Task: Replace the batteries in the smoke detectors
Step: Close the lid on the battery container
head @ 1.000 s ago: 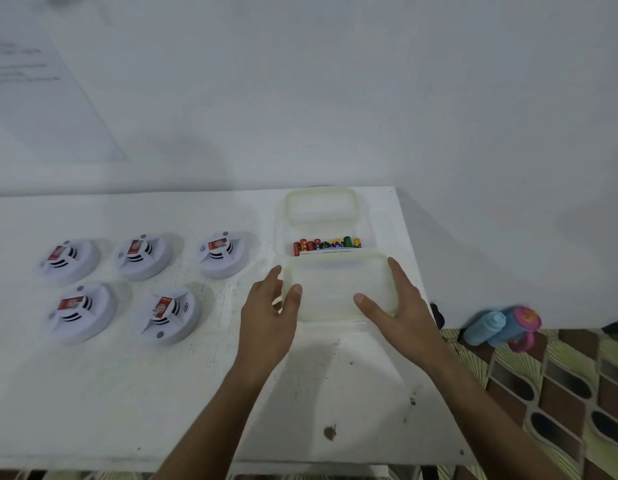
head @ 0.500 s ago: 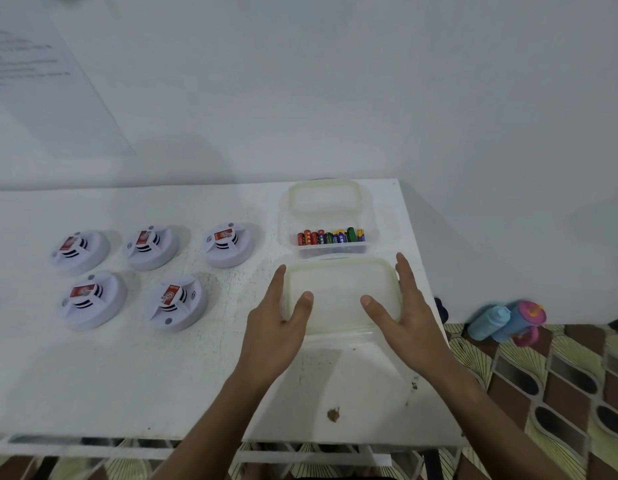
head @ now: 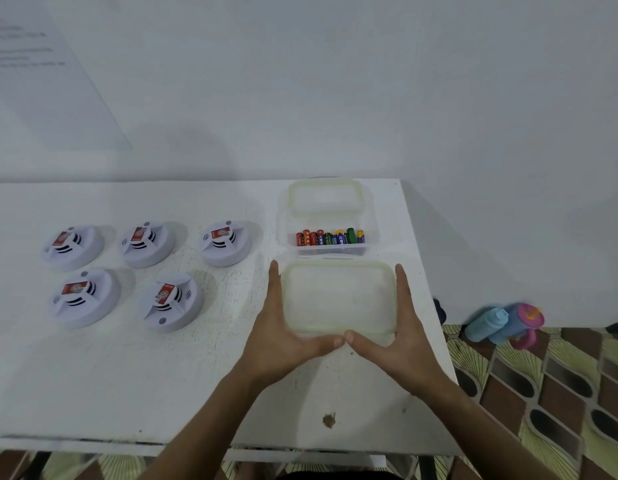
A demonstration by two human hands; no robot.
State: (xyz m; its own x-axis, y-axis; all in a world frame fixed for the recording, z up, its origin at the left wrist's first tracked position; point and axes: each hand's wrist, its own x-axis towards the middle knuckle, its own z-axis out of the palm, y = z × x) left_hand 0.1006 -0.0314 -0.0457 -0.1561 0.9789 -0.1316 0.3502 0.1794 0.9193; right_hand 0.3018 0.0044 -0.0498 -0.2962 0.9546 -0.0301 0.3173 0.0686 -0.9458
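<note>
five white smoke detectors (head: 146,270) sit in two rows on the left half of the white table (head: 92,375), three behind and two in front, each with a red battery showing in its middle. none looks opened yet, so the job seems barely begun.

to their right, at the far corner, an open clear box (head: 326,216) holds a row of coloured batteries (head: 330,237) along its near wall. just in front of it stands a second clear container (head: 338,297) with its pale green-rimmed lid on.

the left hand (head: 283,327) lies flat against that container's left side, fingers straight and pointing away. the right hand (head: 401,330) mirrors it on the right side. both thumbs run along the near edge and almost meet at its middle. so both hands are spread wide and frame the box rather than curl round it.

the step looks like getting this lid off, or shifting the box. to do it well i'd say keep the pressure even on both sides, since the right wall sits near the table edge, and work the lid's rim up gently so the box behind isn't knocked.

down on the patterned floor (head: 560,393) lie a blue bottle (head: 486,323) and a pink-capped one (head: 524,322).
</note>
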